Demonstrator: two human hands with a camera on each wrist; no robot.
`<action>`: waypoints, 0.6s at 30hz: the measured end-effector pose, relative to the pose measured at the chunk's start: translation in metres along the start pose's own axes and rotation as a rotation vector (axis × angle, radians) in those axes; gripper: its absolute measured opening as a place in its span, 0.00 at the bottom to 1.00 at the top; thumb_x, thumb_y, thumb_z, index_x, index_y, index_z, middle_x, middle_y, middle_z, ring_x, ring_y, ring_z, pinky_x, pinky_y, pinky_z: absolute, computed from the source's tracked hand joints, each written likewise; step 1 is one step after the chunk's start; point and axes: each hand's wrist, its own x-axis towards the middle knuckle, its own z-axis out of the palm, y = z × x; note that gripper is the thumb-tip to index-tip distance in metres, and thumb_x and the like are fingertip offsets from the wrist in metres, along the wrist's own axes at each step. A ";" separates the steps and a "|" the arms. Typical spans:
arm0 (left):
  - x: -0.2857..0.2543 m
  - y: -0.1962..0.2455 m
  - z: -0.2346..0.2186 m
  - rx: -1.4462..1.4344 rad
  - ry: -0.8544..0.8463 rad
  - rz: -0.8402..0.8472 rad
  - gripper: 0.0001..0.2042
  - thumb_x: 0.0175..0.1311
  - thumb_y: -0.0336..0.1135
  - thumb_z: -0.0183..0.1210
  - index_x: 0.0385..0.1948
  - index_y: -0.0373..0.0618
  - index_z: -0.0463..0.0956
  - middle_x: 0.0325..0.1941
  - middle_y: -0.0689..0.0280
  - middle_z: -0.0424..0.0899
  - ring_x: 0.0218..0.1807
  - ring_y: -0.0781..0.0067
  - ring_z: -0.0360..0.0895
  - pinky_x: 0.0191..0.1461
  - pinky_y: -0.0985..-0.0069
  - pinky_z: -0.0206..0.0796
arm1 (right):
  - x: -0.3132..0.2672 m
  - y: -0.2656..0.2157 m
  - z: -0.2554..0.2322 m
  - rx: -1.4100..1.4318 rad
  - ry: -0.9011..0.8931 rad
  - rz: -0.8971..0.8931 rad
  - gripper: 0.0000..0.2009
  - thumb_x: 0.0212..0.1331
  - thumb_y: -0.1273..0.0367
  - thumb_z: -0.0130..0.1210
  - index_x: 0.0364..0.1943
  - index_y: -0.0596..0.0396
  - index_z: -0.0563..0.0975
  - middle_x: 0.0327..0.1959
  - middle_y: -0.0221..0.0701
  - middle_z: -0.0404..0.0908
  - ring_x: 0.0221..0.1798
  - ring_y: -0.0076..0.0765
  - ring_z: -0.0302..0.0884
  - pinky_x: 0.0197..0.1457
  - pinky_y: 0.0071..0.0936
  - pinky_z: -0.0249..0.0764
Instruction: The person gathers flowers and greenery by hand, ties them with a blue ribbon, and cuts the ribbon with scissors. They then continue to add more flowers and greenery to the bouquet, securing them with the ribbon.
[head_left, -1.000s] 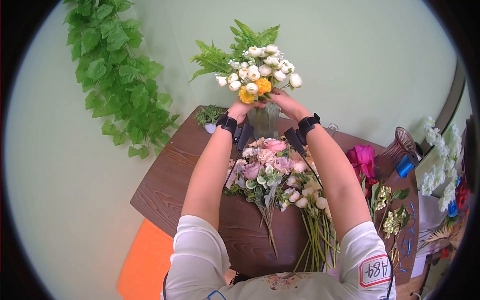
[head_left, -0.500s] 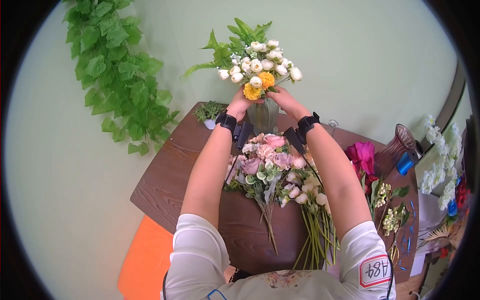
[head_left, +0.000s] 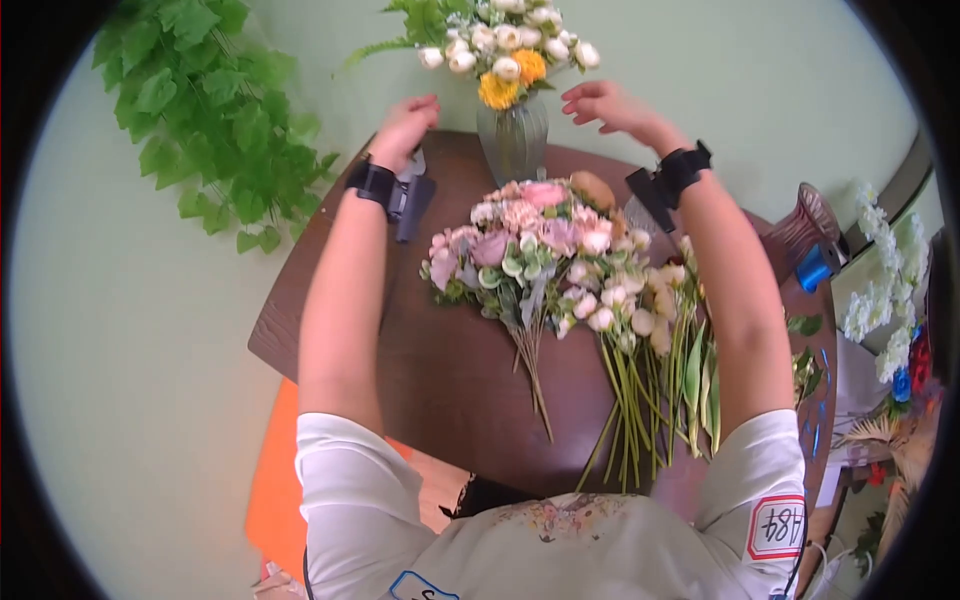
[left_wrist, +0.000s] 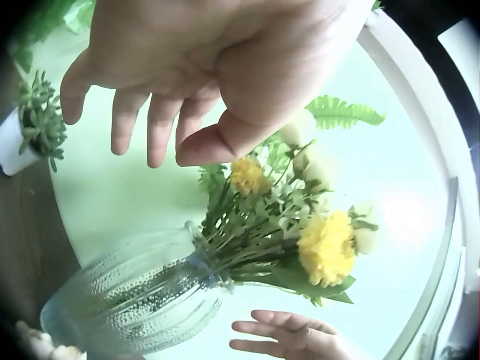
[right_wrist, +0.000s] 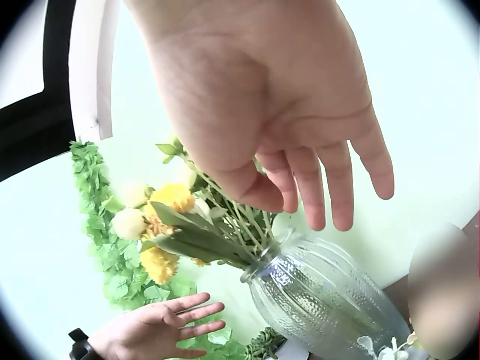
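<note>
A ribbed clear glass vase (head_left: pixel 513 140) stands at the table's far edge. Rising from its neck is a bunch of white flowers (head_left: pixel 508 38), yellow blooms (head_left: pixel 498 91) and green fern fronds (head_left: pixel 425 18). To the left of the vase is my left hand (head_left: pixel 402 130), apart from it and holding nothing. On the other side my right hand (head_left: pixel 620 110) hovers empty, fingers loosely extended toward the vase. Both wrist views show the stems (right_wrist: pixel 244 225) inside the vase neck and a gap between each hand and the glass.
A pink and lilac bouquet (head_left: pixel 520 225) lies mid-table beside white flowers with long green stems (head_left: pixel 625 410). At right are a purplish glass vase (head_left: pixel 800 225) and a blue spool (head_left: pixel 817 267). A small potted plant (left_wrist: pixel 41 124) stands left; ivy (head_left: pixel 210 130) hangs on the wall.
Both hands have let go of the flower bunch at the vase's mouth and moved apart, left hand leftward, right hand rightward. The head view has shifted, so the vase appears higher.
</note>
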 end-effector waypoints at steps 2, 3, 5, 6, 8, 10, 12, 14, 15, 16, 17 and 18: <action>-0.003 -0.001 -0.016 0.164 -0.050 0.051 0.18 0.50 0.31 0.49 0.44 0.33 0.68 0.38 0.63 0.76 0.37 0.80 0.70 0.41 0.85 0.60 | -0.017 -0.005 -0.012 -0.134 -0.078 -0.013 0.16 0.48 0.65 0.44 0.42 0.53 0.70 0.34 0.26 0.75 0.35 0.21 0.72 0.34 0.21 0.66; -0.005 -0.005 -0.023 0.198 -0.091 0.128 0.15 0.51 0.30 0.49 0.41 0.34 0.69 0.35 0.64 0.76 0.34 0.80 0.70 0.38 0.85 0.61 | -0.027 -0.007 -0.018 -0.128 -0.086 -0.001 0.16 0.48 0.65 0.44 0.42 0.53 0.70 0.34 0.26 0.75 0.35 0.21 0.72 0.34 0.21 0.66; -0.025 0.002 -0.026 0.239 -0.136 0.139 0.14 0.51 0.30 0.49 0.39 0.34 0.70 0.33 0.65 0.77 0.33 0.80 0.70 0.37 0.85 0.61 | -0.046 -0.005 -0.026 -0.293 -0.071 -0.126 0.11 0.50 0.68 0.43 0.38 0.56 0.71 0.26 0.25 0.75 0.26 0.20 0.71 0.29 0.18 0.66; -0.037 0.008 -0.027 0.278 -0.169 0.171 0.13 0.50 0.30 0.49 0.37 0.33 0.71 0.31 0.66 0.77 0.32 0.80 0.70 0.36 0.85 0.62 | -0.058 -0.002 -0.028 -0.289 -0.075 -0.120 0.11 0.50 0.68 0.43 0.38 0.56 0.71 0.26 0.25 0.75 0.26 0.20 0.71 0.29 0.18 0.66; -0.073 0.012 -0.019 0.275 -0.158 0.210 0.10 0.49 0.29 0.49 0.32 0.34 0.72 0.27 0.66 0.77 0.29 0.80 0.71 0.34 0.83 0.63 | -0.094 0.001 -0.026 -0.306 0.059 -0.210 0.09 0.52 0.70 0.42 0.33 0.60 0.71 0.20 0.26 0.72 0.22 0.19 0.67 0.25 0.17 0.63; -0.116 0.019 -0.005 0.388 -0.168 0.248 0.08 0.49 0.28 0.50 0.30 0.36 0.73 0.24 0.65 0.77 0.27 0.81 0.71 0.30 0.83 0.63 | -0.135 -0.003 -0.022 -0.344 0.142 -0.214 0.09 0.51 0.70 0.43 0.31 0.62 0.71 0.19 0.29 0.72 0.21 0.22 0.67 0.26 0.20 0.64; -0.149 0.018 0.015 0.317 -0.236 0.200 0.07 0.49 0.29 0.50 0.27 0.37 0.73 0.20 0.65 0.76 0.23 0.81 0.70 0.28 0.83 0.62 | -0.173 -0.002 -0.018 -0.390 0.233 -0.217 0.09 0.50 0.70 0.45 0.30 0.64 0.71 0.18 0.33 0.72 0.21 0.26 0.67 0.27 0.23 0.65; -0.167 0.012 0.034 0.327 -0.292 0.169 0.06 0.50 0.31 0.51 0.24 0.36 0.72 0.15 0.67 0.74 0.20 0.81 0.70 0.25 0.82 0.61 | -0.203 0.002 -0.015 -0.292 0.333 -0.198 0.09 0.49 0.70 0.46 0.28 0.64 0.71 0.18 0.35 0.72 0.21 0.27 0.66 0.27 0.24 0.64; -0.172 0.011 0.043 0.338 -0.328 0.177 0.07 0.50 0.31 0.51 0.22 0.36 0.72 0.15 0.66 0.74 0.20 0.79 0.70 0.25 0.81 0.61 | -0.216 0.006 -0.016 -0.305 0.347 -0.206 0.07 0.53 0.71 0.46 0.28 0.63 0.69 0.15 0.25 0.66 0.19 0.15 0.58 0.22 0.16 0.57; -0.176 0.009 0.050 0.349 -0.366 0.187 0.07 0.49 0.31 0.51 0.21 0.36 0.72 0.15 0.64 0.74 0.19 0.77 0.70 0.25 0.80 0.61 | -0.227 0.009 -0.017 -0.308 0.355 -0.201 0.07 0.53 0.71 0.46 0.28 0.63 0.69 0.15 0.25 0.66 0.19 0.15 0.58 0.22 0.16 0.57; -0.179 0.006 0.056 0.345 -0.376 0.193 0.07 0.49 0.31 0.51 0.21 0.36 0.72 0.15 0.64 0.74 0.19 0.77 0.70 0.25 0.80 0.61 | -0.239 0.012 -0.020 -0.322 0.394 -0.174 0.08 0.53 0.70 0.47 0.28 0.63 0.70 0.15 0.24 0.66 0.19 0.15 0.58 0.21 0.16 0.57; -0.181 0.001 0.063 0.391 -0.387 0.231 0.08 0.49 0.33 0.51 0.20 0.36 0.72 0.15 0.62 0.74 0.19 0.72 0.70 0.25 0.77 0.62 | -0.251 0.014 -0.023 -0.339 0.435 -0.145 0.08 0.53 0.70 0.47 0.28 0.63 0.70 0.15 0.24 0.66 0.19 0.15 0.58 0.21 0.16 0.57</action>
